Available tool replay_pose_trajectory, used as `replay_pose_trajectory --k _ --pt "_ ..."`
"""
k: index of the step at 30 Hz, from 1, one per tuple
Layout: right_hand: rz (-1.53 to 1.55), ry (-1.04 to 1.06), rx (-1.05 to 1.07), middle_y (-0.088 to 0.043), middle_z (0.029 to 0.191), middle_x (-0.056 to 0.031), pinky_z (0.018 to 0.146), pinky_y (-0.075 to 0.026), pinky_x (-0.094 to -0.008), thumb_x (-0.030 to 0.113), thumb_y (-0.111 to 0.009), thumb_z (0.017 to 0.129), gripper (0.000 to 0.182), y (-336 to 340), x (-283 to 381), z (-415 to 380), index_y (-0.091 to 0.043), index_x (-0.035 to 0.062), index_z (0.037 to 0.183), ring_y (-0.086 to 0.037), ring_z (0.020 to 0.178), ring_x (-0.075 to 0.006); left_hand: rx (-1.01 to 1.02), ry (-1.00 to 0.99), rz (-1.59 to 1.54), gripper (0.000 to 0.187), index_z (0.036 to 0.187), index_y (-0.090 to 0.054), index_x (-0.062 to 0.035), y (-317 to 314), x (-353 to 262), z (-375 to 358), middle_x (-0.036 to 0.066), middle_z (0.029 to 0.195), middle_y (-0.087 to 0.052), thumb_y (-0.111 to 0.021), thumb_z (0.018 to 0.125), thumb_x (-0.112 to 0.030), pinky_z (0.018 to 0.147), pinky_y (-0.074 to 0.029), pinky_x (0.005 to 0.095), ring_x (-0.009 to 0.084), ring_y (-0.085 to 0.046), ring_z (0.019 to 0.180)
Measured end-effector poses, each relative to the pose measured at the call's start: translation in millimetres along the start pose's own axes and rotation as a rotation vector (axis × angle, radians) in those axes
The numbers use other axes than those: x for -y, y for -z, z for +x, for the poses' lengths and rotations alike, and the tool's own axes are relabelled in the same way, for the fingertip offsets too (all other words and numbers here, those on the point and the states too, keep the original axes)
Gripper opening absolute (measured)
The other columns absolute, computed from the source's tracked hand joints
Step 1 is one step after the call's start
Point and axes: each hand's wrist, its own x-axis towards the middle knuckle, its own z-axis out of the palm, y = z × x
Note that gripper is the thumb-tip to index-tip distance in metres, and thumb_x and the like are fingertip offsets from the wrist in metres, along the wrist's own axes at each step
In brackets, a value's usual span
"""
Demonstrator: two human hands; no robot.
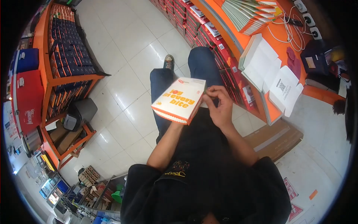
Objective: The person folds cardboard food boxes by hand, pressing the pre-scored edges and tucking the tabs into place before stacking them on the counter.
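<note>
A white and orange cardboard food box point(179, 98) with "You in every bite" printed on its lid is held over my lap. My left hand point(176, 126) carries it from underneath; its fingers are hidden behind the box and only the wrist end shows. At the right side of the box, my right hand point(219, 104) has thumb and fingers pinched together on the edge, by a small side flap.
Flat folded cartons point(261, 63) and a fanned stack point(250, 15) lie on the orange counter point(276, 33) at right, beside white cables point(289, 31). Packed orange shelves point(71, 52) stand at left, with a dark bin point(80, 114) below. A brown carton point(274, 136) lies at right.
</note>
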Motion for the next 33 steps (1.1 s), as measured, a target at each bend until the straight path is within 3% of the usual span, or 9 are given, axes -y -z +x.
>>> replay_pose_trajectory --k 2,5,6,10,13,16,22,23,33 --pt "-0.042 0.051 -0.042 -0.064 0.089 -0.0100 0.070 -0.050 -0.0285 0.001 -0.074 0.080 0.012 1.7 -4.4 6.9 -0.063 -0.0019 0.084 -0.064 0.077 -0.0182 -0.003 -0.107 1.487 0.033 0.125 -0.058 -0.0031 -45.3 -11.7 1.0 0.010 0.124 -0.061 -0.064 0.093 -0.005 0.089 -0.050 0.0309 0.0188 -0.061 0.107" --pt "-0.222 0.059 -0.070 -0.056 0.073 -0.0095 0.057 -0.046 -0.0333 -0.002 -0.071 0.075 0.014 14.6 -13.6 24.2 -0.057 0.0007 0.078 -0.057 0.061 -0.0200 0.215 -0.483 1.735 0.037 0.124 -0.057 0.0011 -104.2 -25.7 -18.2 0.013 0.113 -0.064 -0.068 0.088 -0.002 0.085 -0.054 0.0325 0.0219 -0.066 0.101" --pt "-0.226 0.074 -0.091 -0.056 0.073 -0.0095 0.057 -0.046 -0.0333 -0.002 -0.071 0.075 0.014 20.6 -14.9 29.1 -0.057 0.0007 0.078 -0.057 0.061 -0.0200 -0.001 -0.118 1.354 0.043 0.126 -0.055 0.0040 -125.5 -28.0 -31.9 0.015 0.115 -0.064 -0.069 0.085 0.002 0.087 -0.055 0.0336 0.0220 -0.065 0.106" --pt "-0.270 -0.089 0.121 -0.046 0.059 -0.0094 0.051 -0.040 -0.0348 0.004 -0.063 0.069 0.011 43.3 1.1 44.2 -0.053 0.0013 0.075 -0.048 0.053 -0.0207 -0.083 -0.737 1.631 0.065 0.133 -0.047 0.0022 -157.5 -75.6 -50.8 0.016 0.129 -0.052 -0.078 0.077 -0.008 0.097 -0.048 0.0360 0.0265 -0.055 0.118" --pt "-0.182 -0.040 0.623 -0.061 0.071 -0.0082 0.058 -0.045 -0.0307 0.009 -0.064 0.073 0.035 50.0 3.0 43.1 -0.066 0.0003 0.107 -0.053 0.060 -0.0150 -0.100 -0.561 1.412 0.083 0.140 -0.035 -0.0004 -161.6 -93.8 -19.7 0.012 0.129 -0.050 -0.083 0.073 -0.010 0.091 -0.046 0.0354 0.0229 -0.055 0.111" --pt "0.015 -0.124 0.873 -0.052 0.067 -0.0032 0.054 -0.040 -0.0314 0.012 -0.071 0.074 0.024 50.5 43.1 53.3 -0.050 0.0008 0.073 -0.049 0.057 -0.0147 -0.068 -0.072 1.157 0.035 0.125 -0.050 0.0011 -141.3 -102.9 -10.5 0.011 0.111 -0.060 -0.062 0.097 -0.016 0.089 -0.045 0.0282 0.0165 -0.056 0.103" --pt "0.509 -0.079 0.468 -0.038 0.071 0.0002 0.059 -0.033 -0.0253 0.055 -0.058 0.095 0.059 32.0 23.2 50.1 -0.047 0.0015 0.072 -0.039 0.064 -0.0087 -0.012 -0.293 1.167 0.038 0.113 -0.058 0.0030 -138.0 -61.6 -8.4 0.005 0.096 -0.064 -0.049 0.104 -0.032 0.082 -0.047 0.0290 0.0118 -0.059 0.088" --pt "0.395 0.024 0.417 -0.040 0.069 0.0004 0.057 -0.034 -0.0270 0.041 -0.048 0.103 0.052 27.9 17.5 48.7 -0.048 0.0004 0.071 -0.039 0.062 -0.0094 -0.163 -0.242 0.672 0.049 0.106 -0.062 0.0036 -138.7 -48.7 -7.7 0.003 0.092 -0.065 -0.040 0.106 -0.040 0.078 -0.048 0.0301 0.0109 -0.058 0.082" --pt "0.154 0.082 0.206 -0.059 0.060 -0.0122 0.049 -0.040 -0.0319 0.020 -0.045 0.104 0.040 16.0 14.6 49.8 -0.060 -0.0043 0.076 -0.052 0.046 -0.0169 -0.215 -0.394 1.143 0.040 0.096 -0.067 0.0039 -155.5 -51.1 2.7 0.000 0.079 -0.065 -0.045 0.106 -0.027 0.064 -0.045 0.0221 0.0035 -0.052 0.072"
